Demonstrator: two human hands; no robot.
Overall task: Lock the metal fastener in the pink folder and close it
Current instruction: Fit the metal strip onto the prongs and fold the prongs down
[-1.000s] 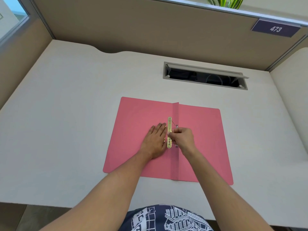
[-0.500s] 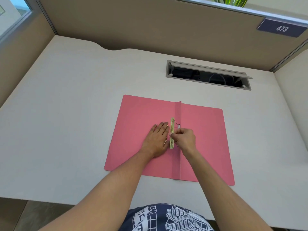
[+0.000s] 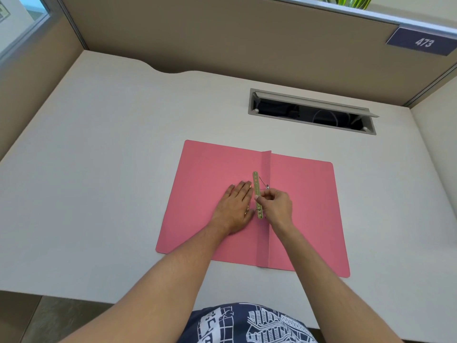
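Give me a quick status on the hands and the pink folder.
Left hand flat on the open pink folder, beside the fastener. Right hand pinching the metal fastener bar. One prong still sticking up, folder not closed. Nothing in the way.

fastener [image 3: 257, 194] on folder [image 3: 309, 206], btwn hands

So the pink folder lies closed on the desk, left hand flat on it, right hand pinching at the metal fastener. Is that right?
Not quite: the folder lies open, both covers spread flat on the desk with the spine fold up the middle, as the head view shows. The rest holds: the left hand is flat on the left cover and the right hand pinches at the fastener.
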